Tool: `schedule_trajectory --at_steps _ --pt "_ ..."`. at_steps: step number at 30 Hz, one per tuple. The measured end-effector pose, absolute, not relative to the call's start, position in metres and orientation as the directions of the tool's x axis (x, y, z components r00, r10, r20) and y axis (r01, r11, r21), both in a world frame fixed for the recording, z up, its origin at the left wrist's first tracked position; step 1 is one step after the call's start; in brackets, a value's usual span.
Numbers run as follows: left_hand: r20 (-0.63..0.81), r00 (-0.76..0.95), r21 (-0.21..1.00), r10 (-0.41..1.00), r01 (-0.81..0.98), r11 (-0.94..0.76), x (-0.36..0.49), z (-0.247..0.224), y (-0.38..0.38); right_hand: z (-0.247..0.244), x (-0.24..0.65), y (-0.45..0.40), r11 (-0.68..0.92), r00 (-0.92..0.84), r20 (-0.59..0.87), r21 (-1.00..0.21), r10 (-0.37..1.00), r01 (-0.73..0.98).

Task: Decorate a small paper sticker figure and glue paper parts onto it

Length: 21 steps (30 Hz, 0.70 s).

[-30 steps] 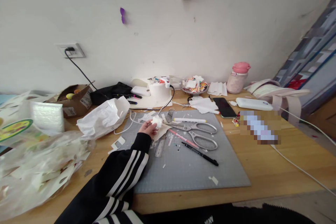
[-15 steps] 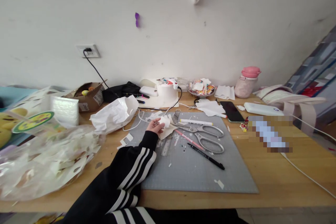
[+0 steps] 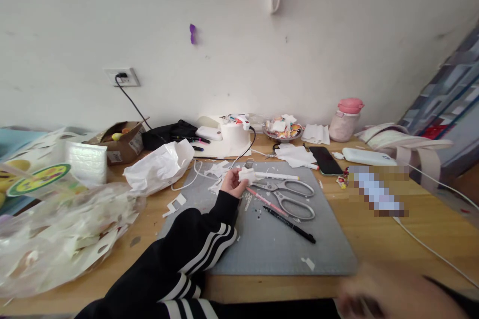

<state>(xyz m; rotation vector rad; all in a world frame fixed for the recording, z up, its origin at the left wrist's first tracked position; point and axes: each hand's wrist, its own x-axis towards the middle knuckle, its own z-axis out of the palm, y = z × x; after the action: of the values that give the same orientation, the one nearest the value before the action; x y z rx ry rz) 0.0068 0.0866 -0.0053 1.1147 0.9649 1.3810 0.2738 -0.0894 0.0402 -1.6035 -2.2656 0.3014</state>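
My left hand (image 3: 232, 184) is closed around a small white piece (image 3: 247, 175), whose exact kind I cannot make out, above the grey cutting mat (image 3: 284, 259). Just right of it lie silver-handled scissors (image 3: 297, 188), a white marker (image 3: 279, 176) and a pink pen (image 3: 267, 201). A black pen (image 3: 290, 224) rests nearer to me on the mat. My right hand (image 3: 389, 289) is at the lower right, over the table's front edge, smeared by motion, so its fingers do not show clearly.
White scraps dot the mat. At left lie a clear plastic bag (image 3: 86, 239) of scraps and a crumpled white bag (image 3: 159, 167). Behind stand a glue gun (image 3: 241, 120) on a white roll (image 3: 235, 138), a bowl (image 3: 283, 135), a phone (image 3: 325, 160) and a pink-lidded bottle (image 3: 346, 119).
My left hand has shifted right with the white piece, over the scissors' blade end. My right hand has come into view at lower right. The whole view has shifted slightly.
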Motion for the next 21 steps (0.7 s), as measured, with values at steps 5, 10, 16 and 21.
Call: schedule_trajectory --at_steps 5,10,16,21 --pt "0.153 0.106 0.962 0.982 -0.244 -0.124 0.031 -0.005 0.087 0.072 0.231 0.014 0.327 -0.147 0.305 -0.708 0.941 0.626" --pt "0.140 0.161 0.966 0.977 -0.238 -0.099 0.035 -0.016 0.078 0.026 0.200 0.059 0.292 -0.108 0.274 -0.834 0.956 0.469" --pt "0.087 0.242 0.982 0.966 -0.185 -0.042 0.034 -0.016 0.074 -0.009 0.192 0.058 0.258 -0.111 0.233 -0.898 0.966 0.357" --pt "0.071 0.249 0.991 0.966 -0.125 -0.040 0.032 -0.021 0.073 -0.012 0.191 0.055 0.239 -0.087 0.223 -0.909 0.971 0.342"
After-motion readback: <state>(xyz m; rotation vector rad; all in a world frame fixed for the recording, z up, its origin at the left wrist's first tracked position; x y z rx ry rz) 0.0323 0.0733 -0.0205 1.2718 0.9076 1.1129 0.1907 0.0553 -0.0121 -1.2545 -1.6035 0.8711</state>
